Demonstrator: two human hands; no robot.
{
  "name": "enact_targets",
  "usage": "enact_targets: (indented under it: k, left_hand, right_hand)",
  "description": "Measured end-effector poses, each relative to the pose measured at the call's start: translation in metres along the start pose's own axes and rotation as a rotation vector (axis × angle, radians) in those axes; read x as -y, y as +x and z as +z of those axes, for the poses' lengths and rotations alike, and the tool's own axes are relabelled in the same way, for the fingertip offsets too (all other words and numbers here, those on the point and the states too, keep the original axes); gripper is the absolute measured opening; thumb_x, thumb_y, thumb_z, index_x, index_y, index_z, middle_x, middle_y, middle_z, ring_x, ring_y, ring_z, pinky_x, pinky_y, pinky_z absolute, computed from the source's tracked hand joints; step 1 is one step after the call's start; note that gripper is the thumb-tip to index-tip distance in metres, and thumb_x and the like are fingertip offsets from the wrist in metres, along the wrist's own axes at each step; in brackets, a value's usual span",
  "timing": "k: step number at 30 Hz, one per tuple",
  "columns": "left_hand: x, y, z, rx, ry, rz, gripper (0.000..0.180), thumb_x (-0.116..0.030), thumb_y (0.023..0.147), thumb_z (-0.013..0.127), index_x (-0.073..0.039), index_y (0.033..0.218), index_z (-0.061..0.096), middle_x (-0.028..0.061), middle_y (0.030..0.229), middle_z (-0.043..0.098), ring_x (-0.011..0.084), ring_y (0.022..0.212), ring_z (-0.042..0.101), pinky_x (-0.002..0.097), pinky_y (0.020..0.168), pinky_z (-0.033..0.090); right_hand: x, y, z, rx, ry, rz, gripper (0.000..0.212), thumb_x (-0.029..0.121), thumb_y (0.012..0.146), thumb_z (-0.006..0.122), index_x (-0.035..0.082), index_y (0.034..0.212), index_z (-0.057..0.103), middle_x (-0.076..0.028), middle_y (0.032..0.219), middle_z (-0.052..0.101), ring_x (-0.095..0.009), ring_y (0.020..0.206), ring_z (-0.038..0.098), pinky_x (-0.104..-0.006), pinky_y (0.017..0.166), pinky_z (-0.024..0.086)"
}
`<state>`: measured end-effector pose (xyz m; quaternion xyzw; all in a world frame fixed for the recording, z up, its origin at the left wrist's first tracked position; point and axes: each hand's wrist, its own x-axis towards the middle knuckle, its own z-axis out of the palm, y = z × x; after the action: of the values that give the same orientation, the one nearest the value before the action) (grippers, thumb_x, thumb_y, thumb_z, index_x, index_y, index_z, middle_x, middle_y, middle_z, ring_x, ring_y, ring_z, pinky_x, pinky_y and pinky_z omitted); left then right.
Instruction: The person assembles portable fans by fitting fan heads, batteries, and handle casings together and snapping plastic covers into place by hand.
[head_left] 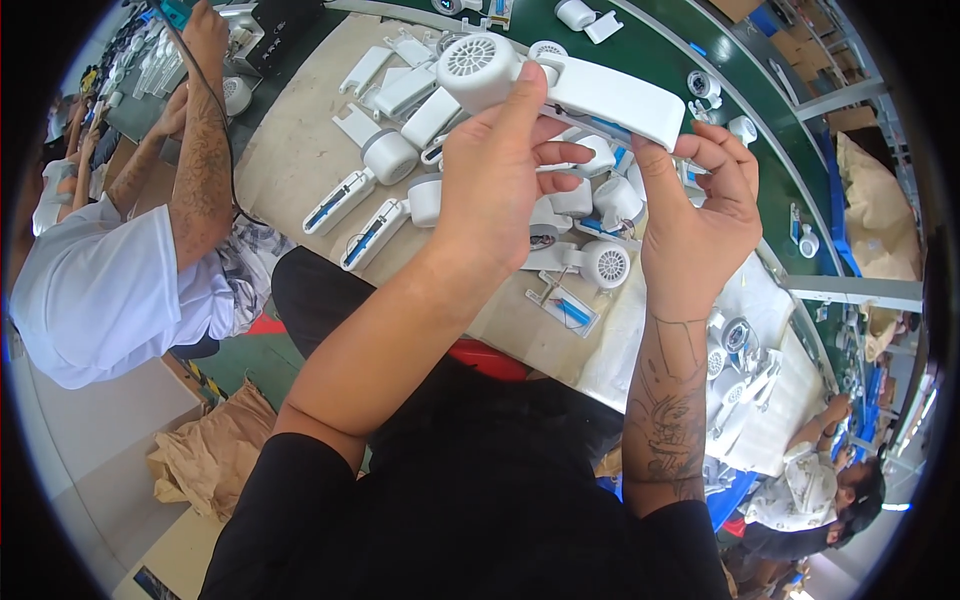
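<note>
Between my two hands a white handheld fan [620, 98] is raised above the table, its round grilled head to the left and its long handle to the right. My left hand [495, 165] grips it near the head, thumb on top, the other fingers curled beneath. At the handle's far end, my right hand [695, 205] pinches the edge between thumb and fingers. A blue strip shows along the handle's lower side. Below lie several half-open fan bodies, among them one with a blue cell inside [375, 232] and a grilled fan head [606, 264].
A beige-covered table [290, 150] carries loose white shells and fan parts. Beyond it runs a green conveyor [650, 50] with scattered fan pieces. At the left a co-worker in a white shirt [110, 285] works close by. Crumpled brown paper [215, 450] lies at lower left.
</note>
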<state>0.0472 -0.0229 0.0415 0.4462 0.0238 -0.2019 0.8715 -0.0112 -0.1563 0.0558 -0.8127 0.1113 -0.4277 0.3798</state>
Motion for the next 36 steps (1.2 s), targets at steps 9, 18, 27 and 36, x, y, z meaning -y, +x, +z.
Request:
enact_targets:
  k: [9, 18, 27, 36]
  left_hand:
    - [-0.001, 0.001, 0.007, 0.043, -0.111, -0.086, 0.046, -0.044, 0.098, 0.06, -0.002, 0.114, 0.062, 0.0109, 0.099, 0.069, 0.0181, 0.084, 0.067, 0.0308, 0.065, 0.053]
    - [-0.004, 0.003, 0.008, 0.082, -0.028, -0.045, 0.051, -0.048, 0.097, 0.06, -0.001, 0.117, 0.063, 0.0117, 0.102, 0.069, 0.0183, 0.081, 0.069, 0.0277, 0.058, 0.054]
    - [-0.004, 0.001, 0.001, 0.105, -0.046, 0.042, 0.054, -0.05, 0.097, 0.06, 0.003, 0.11, 0.066, 0.0106, 0.093, 0.066, 0.0182, 0.066, 0.069, 0.0256, 0.047, 0.053]
    - [-0.006, 0.006, -0.009, 0.026, 0.021, 0.015, 0.05, -0.046, 0.094, 0.065, 0.002, 0.106, 0.068, 0.0077, 0.088, 0.063, 0.0159, 0.064, 0.066, 0.0251, 0.048, 0.049]
  right_hand:
    - [-0.013, -0.008, 0.012, -0.067, 0.217, 0.023, 0.009, 0.003, 0.081, 0.07, -0.001, 0.08, 0.062, -0.011, 0.1, 0.065, -0.016, 0.083, 0.062, -0.0284, 0.075, 0.05]
    - [-0.012, 0.005, 0.006, 0.044, 0.324, -0.11, 0.03, 0.001, 0.077, 0.07, 0.0, 0.105, 0.058, -0.012, 0.116, 0.06, -0.017, 0.097, 0.058, -0.0335, 0.083, 0.048]
    - [0.002, 0.024, -0.01, 0.446, 0.006, -0.258, 0.042, 0.018, 0.086, 0.078, 0.004, 0.124, 0.068, -0.014, 0.107, 0.073, -0.024, 0.093, 0.07, -0.0313, 0.082, 0.054]
    - [0.001, 0.003, -0.014, 0.138, 0.595, 0.285, 0.044, 0.035, 0.107, 0.047, -0.004, 0.124, 0.054, -0.005, 0.09, 0.058, -0.014, 0.079, 0.056, -0.0283, 0.078, 0.047]
